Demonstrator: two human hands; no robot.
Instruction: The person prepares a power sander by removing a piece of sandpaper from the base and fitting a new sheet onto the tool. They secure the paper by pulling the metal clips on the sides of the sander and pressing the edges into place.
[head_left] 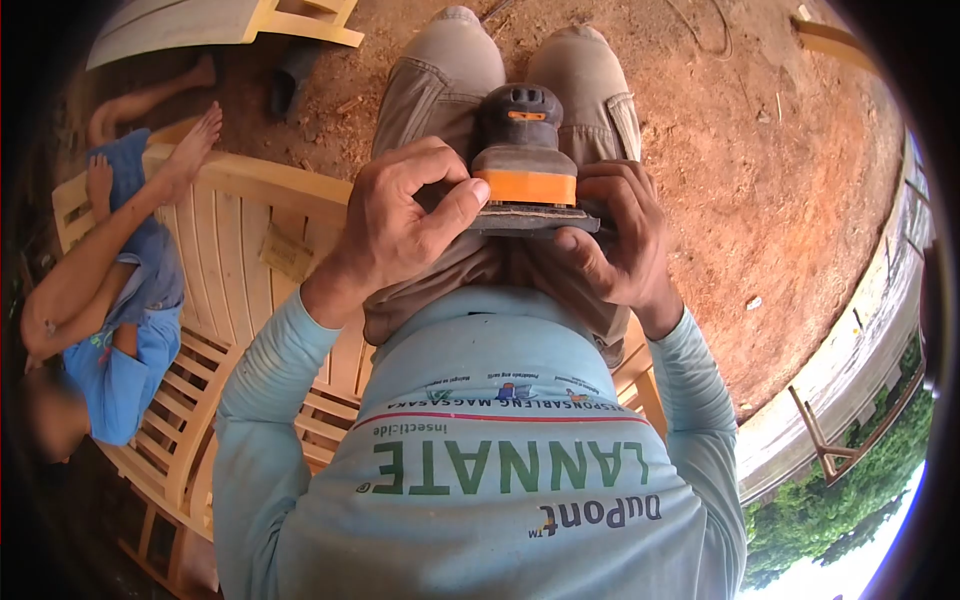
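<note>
- The person is sitting with a dark grey and orange plastic palm sander point(522, 150) standing upright across the khaki-trousered thighs point(440, 90), right in the middle of the lap.
- The left hand point(400, 215) is pinching the left edge of the sander's flat black base pad point(530, 222). The thumb is pressing down on top and the fingers are curling in tight.
- The right hand point(620, 240) is grasping the pad's right edge, with its fingers wrapping underneath.
- Both hands seem to be working at the base. The underside is hidden, so I cannot tell whether a sheet is lying there.
- By my reckoning, doing this well means bracing the body against the thighs so it is not tipping. It also means pressing evenly on both edges and staying clear of the switch on top.
- Off to the left, another person in a blue shirt point(130, 370) is lying on a pale slatted wooden bench point(240, 260), with red earth ground point(760, 150) beyond the knees.
</note>
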